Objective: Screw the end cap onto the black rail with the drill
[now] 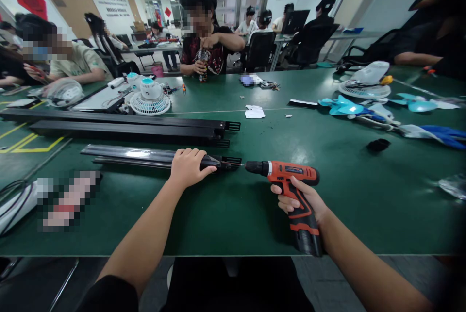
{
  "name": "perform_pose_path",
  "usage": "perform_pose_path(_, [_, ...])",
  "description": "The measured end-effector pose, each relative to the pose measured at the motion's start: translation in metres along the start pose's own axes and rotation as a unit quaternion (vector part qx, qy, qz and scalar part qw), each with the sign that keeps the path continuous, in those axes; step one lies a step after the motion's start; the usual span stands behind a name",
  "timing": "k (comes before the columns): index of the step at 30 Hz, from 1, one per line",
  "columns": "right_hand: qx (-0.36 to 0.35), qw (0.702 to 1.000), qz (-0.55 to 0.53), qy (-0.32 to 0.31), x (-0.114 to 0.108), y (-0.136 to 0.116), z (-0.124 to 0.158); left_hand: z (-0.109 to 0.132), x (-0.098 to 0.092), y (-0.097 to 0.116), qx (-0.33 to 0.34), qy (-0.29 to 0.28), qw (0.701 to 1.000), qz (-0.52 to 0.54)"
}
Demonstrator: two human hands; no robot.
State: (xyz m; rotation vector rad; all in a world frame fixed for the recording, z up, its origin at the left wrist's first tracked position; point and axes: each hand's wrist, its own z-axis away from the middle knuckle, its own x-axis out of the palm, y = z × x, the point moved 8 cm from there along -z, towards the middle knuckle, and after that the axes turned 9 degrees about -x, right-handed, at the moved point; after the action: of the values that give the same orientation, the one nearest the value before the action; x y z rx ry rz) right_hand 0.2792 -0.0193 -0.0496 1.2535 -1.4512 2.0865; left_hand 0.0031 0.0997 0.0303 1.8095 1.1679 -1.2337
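Note:
My right hand (pixel 300 198) is wrapped round the handle of an orange and black cordless drill (pixel 293 171). The drill points left, and its thin bit reaches the slotted end piece (pixel 231 162) of a long black bar (pixel 134 153); whether the bit touches it I cannot tell. Pressed over the bar near that end is my left hand (pixel 187 167), fingers on top and thumb along the near side. A second narrow dark strip (pixel 127 161) runs along the bar's near edge. The bar lies flat on the green table (pixel 218 220).
Longer black bars (pixel 120 130) lie just beyond. Across the table are white fan parts (pixel 150 98), blue fan blades (pixel 342 106), a paper scrap (pixel 254 111), a glove (pixel 437 133) and a black cap-like piece (pixel 378 145). A person (pixel 207 45) opposite holds a bottle (pixel 203 65).

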Motion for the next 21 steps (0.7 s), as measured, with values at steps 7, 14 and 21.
perform_pose_path(7, [-0.009, 1.0, 0.009, 0.011, 0.0004, -0.002, -0.0001, 0.0006, -0.0009, 0.0011, -0.004, 0.009, 1.0, 0.01])
perform_pose_path(14, [-0.009, 1.0, 0.019, 0.018, 0.0012, -0.0026, -0.0004, 0.0016, -0.0011, 0.0003, -0.006, 0.016, 1.0, 0.01])
perform_pose_path(21, [0.002, 0.999, 0.018, 0.045, -0.0048, -0.0002, 0.001, 0.0019, -0.0015, 0.0005, -0.008, 0.014, 1.0, 0.01])
